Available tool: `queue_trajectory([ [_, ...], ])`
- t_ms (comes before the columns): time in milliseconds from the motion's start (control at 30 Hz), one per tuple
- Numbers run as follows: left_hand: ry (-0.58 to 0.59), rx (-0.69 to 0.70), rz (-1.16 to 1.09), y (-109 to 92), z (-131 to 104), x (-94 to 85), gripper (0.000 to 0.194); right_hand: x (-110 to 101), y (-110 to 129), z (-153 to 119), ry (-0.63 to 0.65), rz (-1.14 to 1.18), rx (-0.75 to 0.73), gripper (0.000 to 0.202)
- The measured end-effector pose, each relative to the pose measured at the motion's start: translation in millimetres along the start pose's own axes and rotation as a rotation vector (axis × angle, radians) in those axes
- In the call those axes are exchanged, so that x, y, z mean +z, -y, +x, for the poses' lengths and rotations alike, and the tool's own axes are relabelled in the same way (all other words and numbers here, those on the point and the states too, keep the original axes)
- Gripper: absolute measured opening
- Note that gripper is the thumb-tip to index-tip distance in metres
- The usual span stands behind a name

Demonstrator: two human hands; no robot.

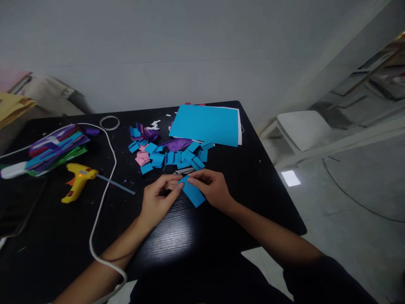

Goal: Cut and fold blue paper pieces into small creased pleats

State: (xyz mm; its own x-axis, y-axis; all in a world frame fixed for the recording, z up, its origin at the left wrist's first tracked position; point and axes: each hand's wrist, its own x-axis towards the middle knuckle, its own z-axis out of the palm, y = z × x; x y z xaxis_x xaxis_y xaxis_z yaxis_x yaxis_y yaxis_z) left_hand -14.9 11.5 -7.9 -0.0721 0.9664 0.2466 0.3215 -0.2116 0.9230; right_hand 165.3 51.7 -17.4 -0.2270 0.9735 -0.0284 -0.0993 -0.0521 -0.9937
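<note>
A creased strip of blue paper (194,194) is pinched at its far end between both hands, above the black table. My left hand (160,196) is closed on its left edge with thumb and fingers. On the other side, my right hand (213,188) grips the same end, its fingertips close to the left thumb. Just beyond the fingers lies a pair of scissors (184,171), partly hidden by the hands. Many folded blue paper pieces (171,158) are heaped behind them, with a few pink paper pieces (142,158) at the left of the heap.
Blue sheets (205,124) lie at the back of the black table (237,202). Left are a yellow glue gun (77,181) with a glue stick, and bundled coloured paper (60,147). A white cable (101,198) crosses the table and my left forearm. A white stool (303,128) stands right.
</note>
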Motion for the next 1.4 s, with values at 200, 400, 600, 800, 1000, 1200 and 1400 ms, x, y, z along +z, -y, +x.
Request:
queue_trajectory([
  [200,0.012,0.058,0.050,2.6,0.5,-2.2,0.020,-0.5,-1.2,0.4,-0.010,0.006,-0.017,0.014],
  [400,0.021,0.038,0.048,8.9,-1.5,-3.2,0.022,-1.4,-2.5,0.6,-0.007,0.001,-0.037,0.012],
  [600,0.022,-0.010,0.027,8.1,-2.1,-2.3,0.021,-2.1,-2.6,0.2,0.013,-0.016,-0.062,0.012],
  [800,0.028,-0.076,-0.026,4.7,0.2,-2.1,0.019,-1.2,-4.9,-1.6,0.058,-0.072,-0.107,0.012],
  [1000,0.066,-0.139,-0.065,5.4,1.5,-2.7,0.018,-2.9,-7.5,-1.5,0.064,-0.111,-0.154,0.012],
  [1200,0.069,-0.143,-0.070,3.0,1.7,-2.9,0.012,-2.4,-7.5,-0.6,0.071,-0.109,-0.133,0.014],
  [1400,0.032,-0.180,-0.090,1.0,3.2,-3.2,0.013,-2.9,-5.7,-1.1,0.113,-0.183,-0.107,0.013],
])
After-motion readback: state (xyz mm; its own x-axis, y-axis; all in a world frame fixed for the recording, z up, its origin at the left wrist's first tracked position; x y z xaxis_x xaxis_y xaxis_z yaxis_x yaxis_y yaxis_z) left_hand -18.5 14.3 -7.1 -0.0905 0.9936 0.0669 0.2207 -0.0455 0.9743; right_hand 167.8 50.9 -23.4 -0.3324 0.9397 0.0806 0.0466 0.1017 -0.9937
